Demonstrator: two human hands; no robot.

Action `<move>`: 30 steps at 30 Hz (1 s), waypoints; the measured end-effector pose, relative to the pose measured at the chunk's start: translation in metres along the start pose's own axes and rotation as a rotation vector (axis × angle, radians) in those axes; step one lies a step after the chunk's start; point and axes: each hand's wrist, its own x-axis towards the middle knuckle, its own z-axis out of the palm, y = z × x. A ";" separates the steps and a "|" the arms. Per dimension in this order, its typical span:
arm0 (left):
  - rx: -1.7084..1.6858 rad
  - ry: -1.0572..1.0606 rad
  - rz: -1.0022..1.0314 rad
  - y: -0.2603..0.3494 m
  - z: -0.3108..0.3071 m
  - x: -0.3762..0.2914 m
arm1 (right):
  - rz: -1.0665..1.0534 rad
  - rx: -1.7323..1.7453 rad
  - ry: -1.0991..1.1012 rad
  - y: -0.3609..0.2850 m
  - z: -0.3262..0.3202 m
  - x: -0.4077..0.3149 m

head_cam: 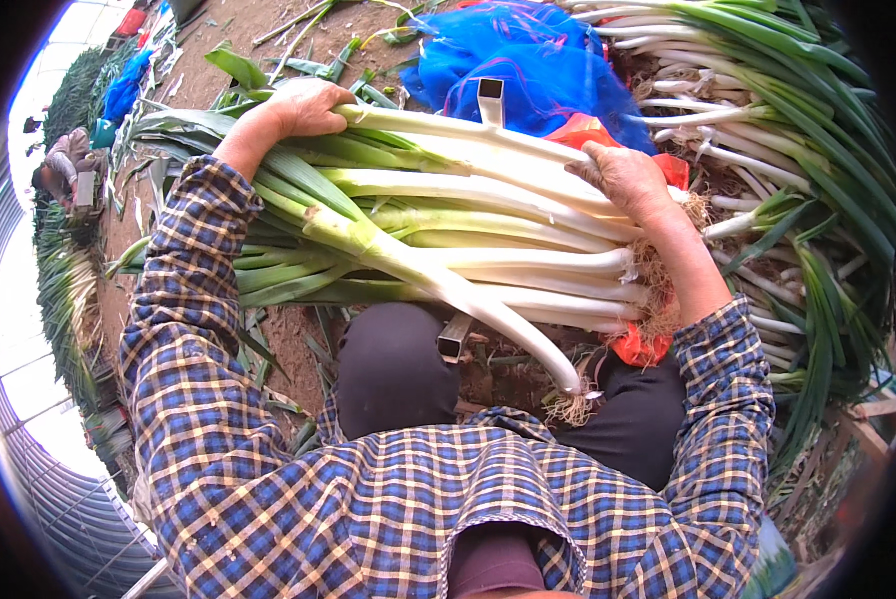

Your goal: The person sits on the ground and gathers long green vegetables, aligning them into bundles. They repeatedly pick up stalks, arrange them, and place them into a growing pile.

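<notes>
Several long white-and-green leeks (508, 224) lie side by side in front of me, roots to the right and leaves to the left. My left hand (294, 112) grips the green upper part of the farthest leek. My right hand (620, 176) has its fingers around that leek's white shank, near the root end. A single leek (455, 288) lies slantwise over the bundle, its roots hanging by my right knee. Red plastic (643, 346) shows beneath the root ends. Square metal tube ends (491, 105) stick out beyond and below the bundle.
A large pile of leeks (792, 135) fills the right side. Blue netting (523, 60) lies beyond the bundle. Leaf scraps are scattered on the soil (216, 34). At far left, another person (66, 165) bends beside more leeks (73, 299), near the greenhouse's curved wall.
</notes>
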 end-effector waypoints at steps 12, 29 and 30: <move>-0.067 0.178 0.262 0.002 0.016 0.000 | -0.004 -0.064 -0.054 -0.016 -0.001 -0.001; 0.032 -0.088 -0.050 0.027 0.006 0.005 | 0.004 -0.040 0.067 -0.008 0.028 0.000; 0.029 -0.087 -0.032 0.027 0.006 0.005 | -0.024 -0.056 0.118 -0.005 0.031 0.001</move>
